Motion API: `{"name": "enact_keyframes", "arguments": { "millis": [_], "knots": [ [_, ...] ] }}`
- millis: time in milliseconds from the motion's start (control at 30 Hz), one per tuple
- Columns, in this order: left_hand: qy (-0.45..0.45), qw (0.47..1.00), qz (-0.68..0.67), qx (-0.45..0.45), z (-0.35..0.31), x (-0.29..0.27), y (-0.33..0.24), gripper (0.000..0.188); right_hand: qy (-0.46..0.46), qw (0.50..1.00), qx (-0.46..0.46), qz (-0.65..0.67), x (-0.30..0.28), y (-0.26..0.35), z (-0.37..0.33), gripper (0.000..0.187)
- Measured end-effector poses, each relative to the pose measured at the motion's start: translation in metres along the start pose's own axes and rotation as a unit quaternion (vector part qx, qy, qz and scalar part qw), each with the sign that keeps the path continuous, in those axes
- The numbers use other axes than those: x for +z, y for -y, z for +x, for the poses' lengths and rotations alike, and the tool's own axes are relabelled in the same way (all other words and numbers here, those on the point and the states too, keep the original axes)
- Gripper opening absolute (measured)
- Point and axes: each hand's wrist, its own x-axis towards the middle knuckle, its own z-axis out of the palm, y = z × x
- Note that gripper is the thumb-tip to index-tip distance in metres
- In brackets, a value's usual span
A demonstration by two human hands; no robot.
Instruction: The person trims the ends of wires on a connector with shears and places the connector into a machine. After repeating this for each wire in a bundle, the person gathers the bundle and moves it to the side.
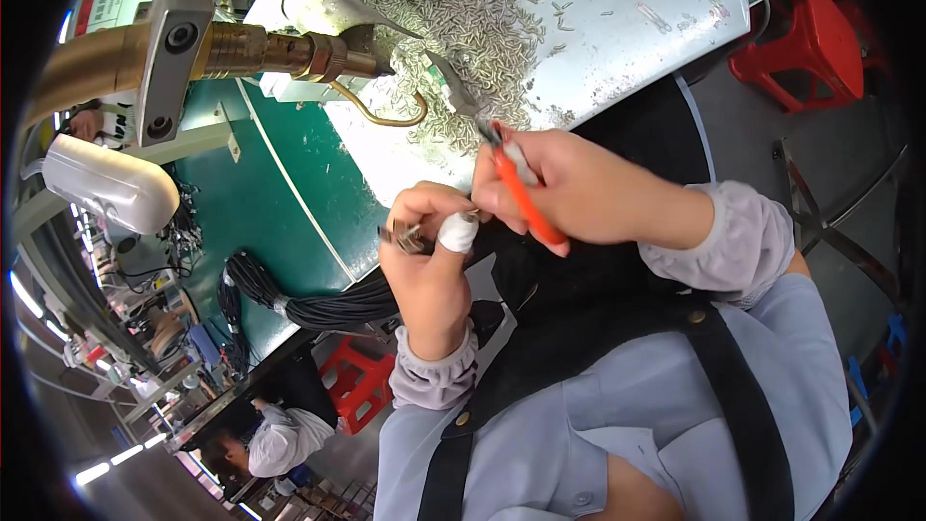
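My left hand (429,256) is closed around several small metal pieces (410,237), some poking out past the curled fingers. White tape (457,232) wraps its thumb. Close beside it, my right hand (555,183) grips orange-handled pliers (521,195), their dark head pointing up toward the heap. Fingertips of both hands meet around something tiny that I cannot make out. Beyond them, a heap of small silvery metal pins (482,19) covers much of the white work surface (617,48).
A brass-coloured machine arm (260,53) with a curved thin tube (386,121) reaches in from the left above the bench. A white lamp (111,183) hangs nearby. Black cable bundles (328,311) lie on the green mat (280,203). Red stools (805,48) stand around; another person (285,439) sits lower left.
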Motion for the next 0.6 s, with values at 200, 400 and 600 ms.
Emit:
{"name": "enact_keyframes", "arguments": {
  "millis": [200, 400, 600],
  "knots": [
    [0.017, 0.909, -0.301, -0.288, 0.006, -0.008, -0.012, 0.011, -0.149, 0.682, -0.442, -0.564, -0.006, -0.011, 0.005, 0.015],
    [-0.050, 0.976, -0.006, -0.213, 0.004, -0.006, -0.012, 0.013, -0.127, 0.698, -0.452, -0.541, -0.015, -0.009, 0.010, 0.024],
    [-0.010, 0.962, -0.095, -0.258, 0.007, -0.010, -0.011, 0.015, -0.143, 0.643, -0.471, -0.587, -0.016, -0.011, 0.003, 0.028]
  ]
}}
